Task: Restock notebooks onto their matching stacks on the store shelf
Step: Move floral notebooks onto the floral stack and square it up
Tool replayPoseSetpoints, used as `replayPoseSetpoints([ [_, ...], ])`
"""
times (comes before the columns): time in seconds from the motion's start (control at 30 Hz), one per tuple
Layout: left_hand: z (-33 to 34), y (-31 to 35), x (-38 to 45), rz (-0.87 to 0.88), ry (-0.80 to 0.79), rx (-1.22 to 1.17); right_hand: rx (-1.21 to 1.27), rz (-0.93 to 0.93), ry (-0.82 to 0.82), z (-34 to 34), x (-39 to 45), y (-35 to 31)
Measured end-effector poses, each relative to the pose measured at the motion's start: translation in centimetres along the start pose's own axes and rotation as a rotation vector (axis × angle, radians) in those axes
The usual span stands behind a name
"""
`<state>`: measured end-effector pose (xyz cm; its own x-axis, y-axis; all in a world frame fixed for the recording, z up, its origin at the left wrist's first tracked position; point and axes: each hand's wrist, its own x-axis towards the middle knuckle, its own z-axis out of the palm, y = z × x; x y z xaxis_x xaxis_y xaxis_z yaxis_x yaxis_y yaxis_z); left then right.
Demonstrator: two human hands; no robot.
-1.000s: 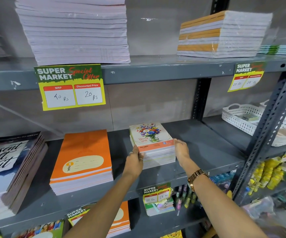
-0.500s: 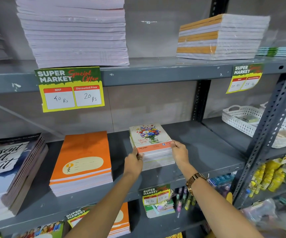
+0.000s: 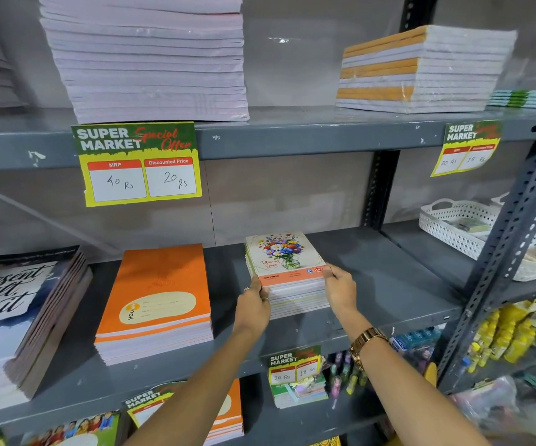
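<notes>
- The floral notebook stack [image 3: 287, 278] sat on the middle shelf [image 3: 389, 284], right of centre; its top cover was matte cream card printed with a vase of mixed flowers, with a salmon band along the near edge.
- Beneath that cover the stack showed thin layered page edges, white with faint green and pink lines, squared into a neat block.
- The left hand [image 3: 253, 305] clasped the near left corner of the stack, thumb on the top cover and fingers curled against the side; a ring showed on one finger.
- The right hand [image 3: 340, 289] gripped the near right corner, thumb pressed onto the salmon band, the remaining fingers wrapped down the side of the stack.
- A gold-toned metal link watch [image 3: 365, 341] circled the right wrist.
- Just left of it, apart from it, lay the orange notebook stack [image 3: 160, 297], larger, with a finely textured cover and a cream oval label.
- Farther left stood a stack of big notebooks [image 3: 19, 317] with brush-script lettering on the cover and brownish spines.
- The shelf itself was grey painted metal, scuffed and chipped in spots, carried by perforated angle posts.
- A glossy green-and-yellow price tag [image 3: 138, 164] hung from the upper shelf edge, handwritten 40 Rs and 20 Rs.
- Above it rose a tall stack of pale lilac notebooks [image 3: 144, 56]; to the right lay a plastic-wrapped bundle [image 3: 421, 67] with orange and white spines.
- A white perforated plastic basket [image 3: 453, 226] rested on the neighbouring shelf at right.
</notes>
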<state>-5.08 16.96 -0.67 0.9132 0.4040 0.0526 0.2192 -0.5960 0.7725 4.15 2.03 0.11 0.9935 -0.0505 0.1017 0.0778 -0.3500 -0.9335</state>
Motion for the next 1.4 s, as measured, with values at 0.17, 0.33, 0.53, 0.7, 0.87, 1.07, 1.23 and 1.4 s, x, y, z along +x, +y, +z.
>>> replayPoseSetpoints([
  [0.17, 0.1, 0.3, -0.2, -0.011, 0.013, -0.025, -0.020, 0.006, -0.012, -0.2, -0.1, 0.0],
  [0.33, 0.4, 1.7, -0.9, 0.073, 0.138, 0.078, -0.326, -0.115, 0.012, 0.2, -0.5, -0.3],
  [0.53, 0.1, 0.7, -0.5, 0.267, 0.102, 0.489, -0.732, -0.625, -0.123, 0.0, -0.7, -0.2],
  [0.7, -0.4, -0.1, 0.0, 0.326, 0.059, 0.529, -0.866, -0.793, -0.206, -0.3, -0.9, 0.8],
  [0.87, -0.6, -0.3, 0.5, 0.367, 0.065, 0.557, -0.872, -0.797, -0.192, 0.0, -0.9, 0.9],
  [1.07, -0.7, -0.5, 0.8, 0.399, 0.067, 0.597, -0.896, -0.806, -0.197, -0.1, -0.9, 0.7],
  [1.23, -1.4, 0.0, 0.8, 0.387, 0.001, 0.617, -0.975, -0.763, -0.211, -0.2, -1.2, 0.3],
  [1.4, -4.0, -1.7, -0.2, 0.367, -0.001, 0.711, -1.029, -0.708, -0.201, 0.3, -3.0, -0.3],
])
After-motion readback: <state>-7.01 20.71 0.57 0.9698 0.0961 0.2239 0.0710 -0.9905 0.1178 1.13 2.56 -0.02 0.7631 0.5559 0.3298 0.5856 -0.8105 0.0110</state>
